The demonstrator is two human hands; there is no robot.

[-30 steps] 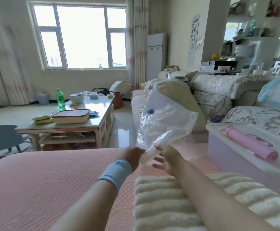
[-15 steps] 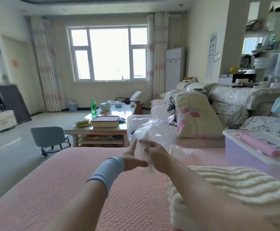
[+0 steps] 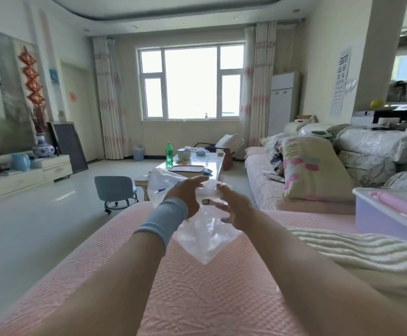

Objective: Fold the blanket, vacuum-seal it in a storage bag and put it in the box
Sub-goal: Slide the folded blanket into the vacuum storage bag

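Since only the head view is on hand, all entries come from it.

Obs.: storage bag (image 3: pixel 204 238) is up in the air above the pink bed cover (image 3: pixel 197 299). It is crumpled and empty, one corner pointing down, and is not touching the cover as far as I can tell. L hand (image 3: pixel 187 194), grey wristband (image 3: pixel 166 217) at the wrist, has its grip clenched on the bunched upper part of the bag, fingers curled over the film. R hand (image 3: pixel 232 209) is just beside it w/ fingers splayed against the plastic; grip released, no pinch visible.

The cream ribbed blanket (image 3: pixel 357 248) lies folded on the cover at the person's R, apart from the bag. The lavender box (image 3: pixel 377 214) sits beyond the blanket, its clear lid (image 3: pixel 367 191) apparently on, w/ a pink pump (image 3: pixel 401 206) resting on top. The bench (image 3: pixel 215 163) w/ green bottle (image 3: pixel 169 154) is in the bkgd, not involved.

Status (est.): the fold step looks done. The bag looks to be at the shaking-out/opening stage; its mouth can't be made out in the blur.

Left to do:
- find and open the mouth
- load the blanket and close the zip
- pull the air out w/ the pump
- take the lid off the box and put the pack in

Approx. one step of four complete.
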